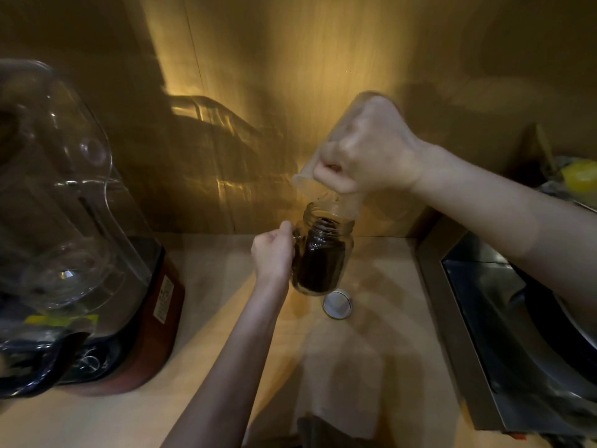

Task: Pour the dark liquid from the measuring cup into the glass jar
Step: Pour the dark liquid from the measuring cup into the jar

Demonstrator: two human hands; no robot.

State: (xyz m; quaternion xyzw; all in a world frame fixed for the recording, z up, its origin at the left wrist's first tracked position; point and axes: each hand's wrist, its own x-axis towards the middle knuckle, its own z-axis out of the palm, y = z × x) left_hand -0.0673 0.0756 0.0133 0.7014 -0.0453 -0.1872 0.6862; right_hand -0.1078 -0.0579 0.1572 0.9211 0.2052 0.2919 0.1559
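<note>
A glass jar (326,257) with a handle stands on the wooden counter, mostly full of dark liquid. My left hand (273,253) grips its handle from the left. My right hand (368,150) holds a clear plastic measuring cup (344,202) by its handle, tipped steeply mouth-down. The cup's rim sits right over the jar's open mouth. The cup looks nearly empty; only traces of dark liquid show near its rim.
A round jar lid (337,303) lies on the counter just in front of the jar. A large blender with a clear cover (64,195) stands at the left. A steel sink (517,334) lies at the right. A wooden wall (290,76) rises behind.
</note>
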